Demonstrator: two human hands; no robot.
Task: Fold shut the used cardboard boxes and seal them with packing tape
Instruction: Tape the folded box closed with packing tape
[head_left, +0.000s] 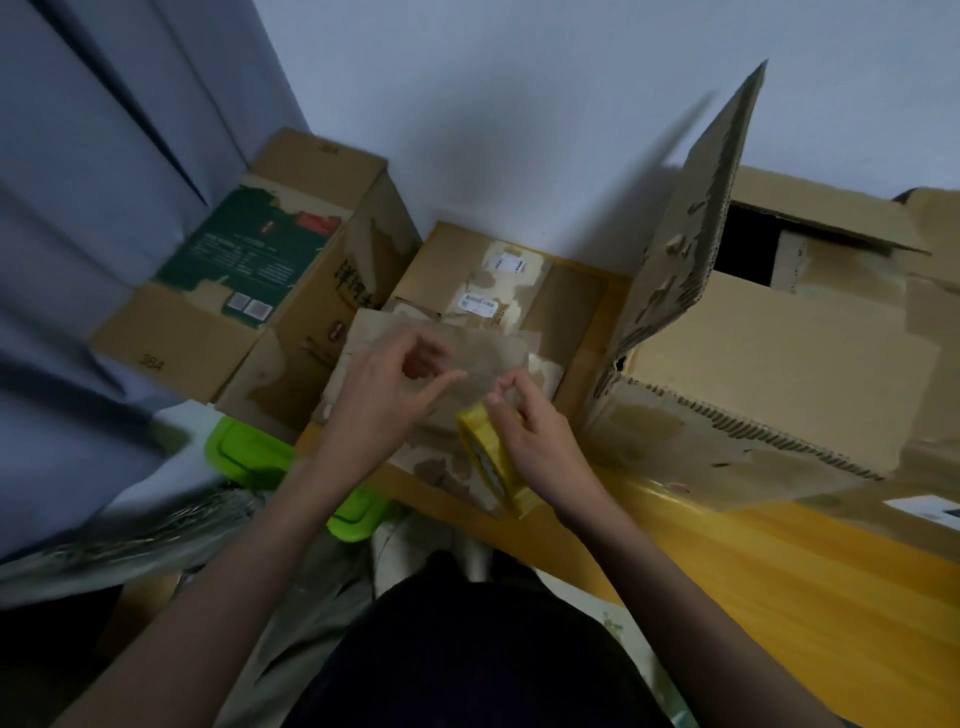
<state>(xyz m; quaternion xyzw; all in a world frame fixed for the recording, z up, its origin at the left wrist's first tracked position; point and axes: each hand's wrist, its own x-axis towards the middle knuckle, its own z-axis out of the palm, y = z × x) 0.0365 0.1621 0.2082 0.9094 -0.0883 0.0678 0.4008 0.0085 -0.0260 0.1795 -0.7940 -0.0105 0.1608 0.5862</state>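
Note:
A small worn cardboard box (519, 291) lies on the yellow wooden table (779, 561) with its flaps folded down. Over its near end my right hand (535, 447) grips a yellow roll of packing tape (491, 457), thumb and fingers curled at the roll's top edge. My left hand (387, 389) hovers just left of the roll, forefinger and thumb pinched together as if on the clear tape end, though the tape itself is too faint to make out. A large box (769, 374) with one flap standing up sits to the right.
A tall box (270, 291) with a green printed panel stands at the left against the curtain (104, 208). A bright green plastic lid (249, 452) lies below it. Crumpled clear plastic (130, 535) is at the lower left. The white wall (519, 130) is behind the boxes.

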